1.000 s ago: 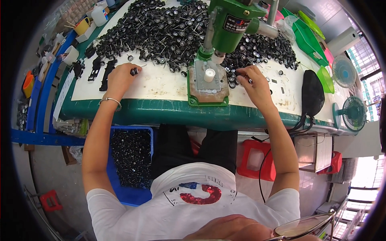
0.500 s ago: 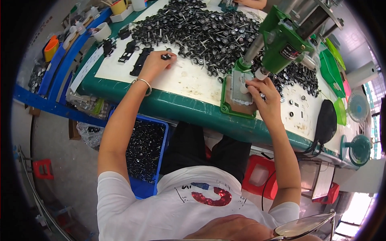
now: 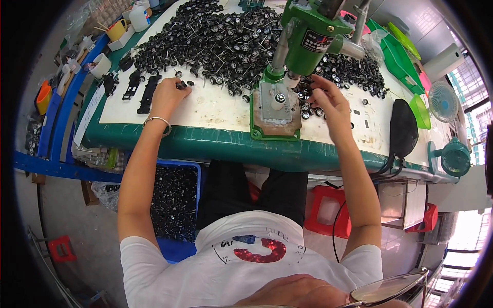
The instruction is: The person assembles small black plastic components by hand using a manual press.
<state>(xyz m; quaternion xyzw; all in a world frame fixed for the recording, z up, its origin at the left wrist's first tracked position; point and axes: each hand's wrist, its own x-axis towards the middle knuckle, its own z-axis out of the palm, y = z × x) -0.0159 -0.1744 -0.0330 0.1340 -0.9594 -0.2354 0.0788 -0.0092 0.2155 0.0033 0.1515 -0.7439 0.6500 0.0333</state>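
Note:
My left hand (image 3: 169, 98) is closed at the left of the white work surface, with a small black toy wheel (image 3: 179, 84) at its fingertips. Another black wheel (image 3: 190, 83) is right beside the fingers. Over to the right, my right hand (image 3: 331, 102) has its fingers parted, the index stretched out, above loose wheels (image 3: 312, 111) next to the press. Nothing shows in its grasp. Between the hands stands a green hand press (image 3: 305, 43). Under its ram, on the metal base plate, a black wheel with a silver hub (image 3: 280, 97) sits on a white post (image 3: 278, 106).
A large heap of wheels on axles (image 3: 215, 43) covers the back of the table. Black car chassis parts (image 3: 148, 95) lie left of my left hand. A black face mask (image 3: 401, 128) and green fans (image 3: 455, 158) are at the right. A blue bin (image 3: 199, 190) of small parts stands below.
My right hand has moved off the post to the right, toward the loose wheels, and its fingers have spread. The wheel on the post is now uncovered. The whole view has shifted.

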